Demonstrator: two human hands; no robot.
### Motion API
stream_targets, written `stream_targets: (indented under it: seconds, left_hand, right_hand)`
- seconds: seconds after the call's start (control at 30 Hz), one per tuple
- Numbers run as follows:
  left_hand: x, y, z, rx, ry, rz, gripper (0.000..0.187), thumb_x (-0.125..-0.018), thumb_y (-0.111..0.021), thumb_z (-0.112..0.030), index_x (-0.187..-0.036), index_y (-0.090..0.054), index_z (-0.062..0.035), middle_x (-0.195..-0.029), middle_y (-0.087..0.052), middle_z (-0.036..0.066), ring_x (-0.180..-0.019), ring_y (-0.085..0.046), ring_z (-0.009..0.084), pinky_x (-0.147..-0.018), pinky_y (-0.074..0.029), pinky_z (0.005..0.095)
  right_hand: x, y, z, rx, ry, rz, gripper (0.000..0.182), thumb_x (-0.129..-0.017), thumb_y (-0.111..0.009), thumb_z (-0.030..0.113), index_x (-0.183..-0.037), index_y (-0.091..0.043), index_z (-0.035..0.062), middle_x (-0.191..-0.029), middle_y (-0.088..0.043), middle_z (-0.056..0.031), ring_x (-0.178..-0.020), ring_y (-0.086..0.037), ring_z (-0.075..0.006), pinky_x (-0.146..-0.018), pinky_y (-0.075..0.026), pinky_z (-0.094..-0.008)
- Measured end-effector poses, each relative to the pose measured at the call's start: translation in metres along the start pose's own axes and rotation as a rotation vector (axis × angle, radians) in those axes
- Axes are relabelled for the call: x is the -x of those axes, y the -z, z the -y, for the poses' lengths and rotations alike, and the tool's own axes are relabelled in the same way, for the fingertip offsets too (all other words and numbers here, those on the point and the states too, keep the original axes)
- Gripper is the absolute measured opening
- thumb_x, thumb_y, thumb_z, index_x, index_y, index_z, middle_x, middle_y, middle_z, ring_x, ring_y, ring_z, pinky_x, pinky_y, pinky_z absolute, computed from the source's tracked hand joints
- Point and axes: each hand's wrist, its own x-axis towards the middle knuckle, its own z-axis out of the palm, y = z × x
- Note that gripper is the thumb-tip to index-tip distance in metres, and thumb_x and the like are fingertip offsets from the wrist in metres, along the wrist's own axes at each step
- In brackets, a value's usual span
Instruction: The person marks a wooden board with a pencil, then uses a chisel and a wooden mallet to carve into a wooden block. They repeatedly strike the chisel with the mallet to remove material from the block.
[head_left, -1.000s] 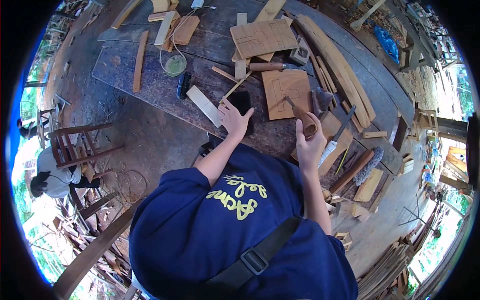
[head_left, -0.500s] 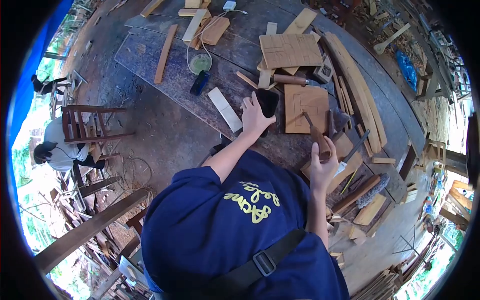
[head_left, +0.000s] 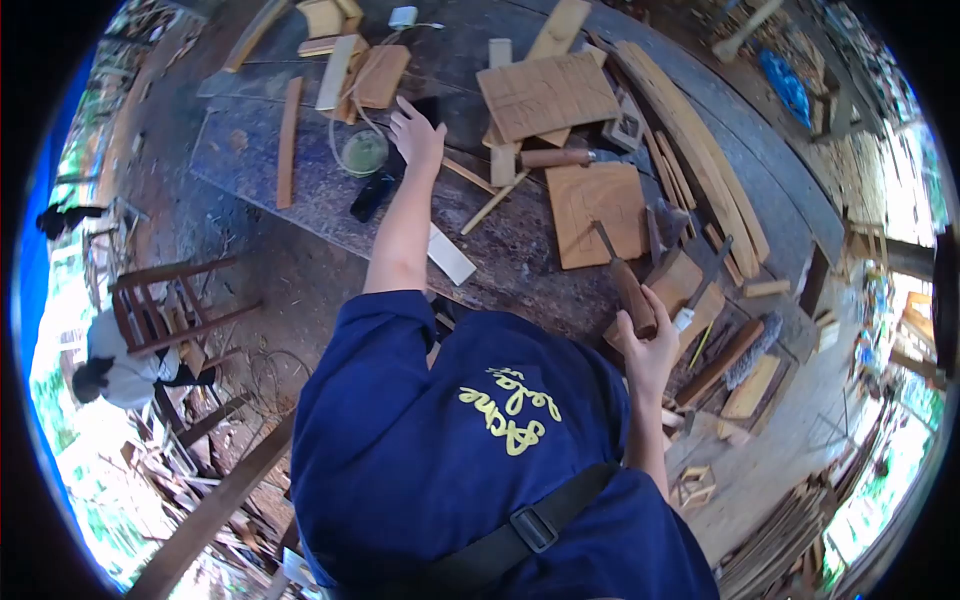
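Observation:
My left hand (head_left: 418, 142) reaches over the far part of the bench, closed around a flat black object (head_left: 429, 107) of a kind I cannot make out. Just beside it are a round green-tinted dish (head_left: 364, 153) and a dark phone-like object (head_left: 372, 197). In my right hand (head_left: 652, 345) is a chisel (head_left: 630, 292) by its wooden handle, its blade slanting over a square wooden board (head_left: 598, 215) with carved or drawn lines. Behind that board lies another wooden-handled tool (head_left: 556, 158).
A larger carved board (head_left: 548, 95) rests on wood pieces at the back. Long curved planks (head_left: 695, 140) run along the right. A brush (head_left: 725, 370) lies near my right hand. At left, a person (head_left: 125, 360) is beside a wooden chair (head_left: 175, 300).
My left hand has moved away to the left and far side with the black object, uncovering a thin wooden stick. My right hand stays with the chisel at the board. The view has shifted slightly.

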Motion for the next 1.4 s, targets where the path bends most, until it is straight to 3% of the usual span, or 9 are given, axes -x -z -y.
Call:
stream_targets:
  seconds: [0.1, 0.23, 0.27, 0.33, 0.4, 0.47, 0.83, 1.1, 1.4]
  left_hand:
    - [0.038, -0.009, -0.032, 0.064, -0.393, -0.226, 0.089, -0.084, -0.067, -0.038, -0.150, -0.018, -0.0017, -0.142, -0.032, 0.025, -0.136, -0.031, 0.0409, -0.103, -0.022, 0.0714]
    - [0.127, -0.005, -0.081, 0.482, -0.816, 0.000, 0.071, -0.083, -0.061, -0.016, -0.143, -0.029, 0.0038, -0.141, -0.035, 0.025, -0.137, -0.028, 0.0414, -0.110, -0.022, 0.0591]
    - [0.150, -0.025, -0.086, 0.546, -0.915, 0.068, 0.074, -0.081, -0.062, -0.015, -0.144, -0.028, 0.0039, -0.145, -0.031, 0.026, -0.141, -0.022, 0.0417, -0.115, -0.018, 0.0546]
    - [0.185, -0.036, -0.089, 0.338, -1.034, 0.333, 0.104, -0.078, -0.070, -0.046, -0.148, -0.015, 0.0062, -0.154, -0.014, 0.029, -0.146, -0.009, 0.0414, -0.117, -0.011, 0.0551]
    - [0.208, -0.048, -0.089, 0.303, -0.972, 0.382, 0.119, -0.069, -0.073, -0.057, -0.148, -0.011, 0.0082, -0.155, -0.009, 0.030, -0.146, -0.006, 0.0418, -0.117, -0.010, 0.0554]
    - [0.216, -0.058, -0.088, 0.227, -0.939, 0.396, 0.148, -0.048, -0.076, -0.074, -0.146, -0.008, 0.0136, -0.155, 0.000, 0.033, -0.146, 0.003, 0.0438, -0.117, -0.009, 0.0561]
    - [0.219, -0.058, -0.092, 0.162, -0.886, 0.391, 0.141, -0.055, -0.077, -0.069, -0.147, -0.008, 0.0121, -0.155, -0.001, 0.032, -0.146, 0.002, 0.0437, -0.117, -0.010, 0.0556]
    - [0.218, -0.063, -0.092, 0.173, -0.927, 0.402, 0.135, -0.062, -0.075, -0.067, -0.147, -0.007, 0.0132, -0.155, 0.000, 0.032, -0.145, 0.004, 0.0468, -0.117, -0.011, 0.0566]
    - [0.215, -0.063, -0.090, 0.160, -1.002, 0.453, 0.132, -0.066, -0.073, -0.066, -0.146, -0.006, 0.0150, -0.154, 0.005, 0.033, -0.143, 0.008, 0.0518, -0.115, -0.011, 0.0603]
  right_hand:
    - [0.000, -0.001, 0.000, -0.050, -0.062, 0.017, 0.047, -0.081, -0.070, 0.013, -0.123, -0.058, -0.0043, -0.108, -0.068, -0.0173, -0.101, -0.065, -0.0199, -0.089, -0.048, -0.0310]
    - [-0.004, -0.001, -0.004, -0.142, -0.136, 0.066, 0.053, -0.080, -0.072, 0.015, -0.127, -0.057, -0.0032, -0.110, -0.068, -0.0172, -0.103, -0.064, -0.0209, -0.093, -0.046, -0.0306]
    - [-0.007, 0.001, -0.009, -0.149, -0.177, 0.112, 0.059, -0.080, -0.073, 0.015, -0.132, -0.052, -0.0039, -0.106, -0.068, -0.0160, -0.092, -0.066, -0.0188, -0.077, -0.052, -0.0286]
    - [-0.013, 0.007, 0.008, -0.247, -0.296, 0.174, 0.063, -0.080, -0.073, 0.014, -0.135, -0.049, -0.0047, -0.103, -0.068, -0.0151, -0.082, -0.066, -0.0164, -0.065, -0.051, -0.0264]
    - [-0.022, 0.007, 0.012, -0.435, -0.412, 0.258, 0.077, -0.080, -0.075, 0.013, -0.143, -0.036, -0.0056, -0.091, -0.066, -0.0115, -0.060, -0.060, -0.0104, -0.038, -0.040, -0.0210]
    - [-0.029, 0.008, 0.011, -0.530, -0.463, 0.287, 0.080, -0.079, -0.075, 0.012, -0.145, -0.033, -0.0049, -0.090, -0.066, -0.0113, -0.060, -0.061, -0.0116, -0.039, -0.041, -0.0219]
    - [-0.067, 0.020, 0.012, -0.802, -0.711, 0.547, 0.057, -0.084, -0.065, 0.011, -0.135, -0.043, -0.0012, -0.095, -0.059, -0.0088, -0.068, -0.062, -0.0153, -0.045, -0.045, -0.0269]
    - [-0.075, -0.006, -0.012, -0.205, -0.770, 0.638, 0.023, -0.096, -0.056, 0.025, -0.096, -0.047, 0.0040, -0.079, -0.055, -0.0052, -0.047, -0.054, -0.0127, -0.037, -0.044, -0.0285]
    - [-0.061, -0.015, -0.031, -0.426, -0.778, 0.628, 0.027, -0.098, -0.053, 0.031, -0.104, -0.045, 0.0061, -0.080, -0.054, -0.0048, -0.047, -0.052, -0.0101, -0.035, -0.045, -0.0260]
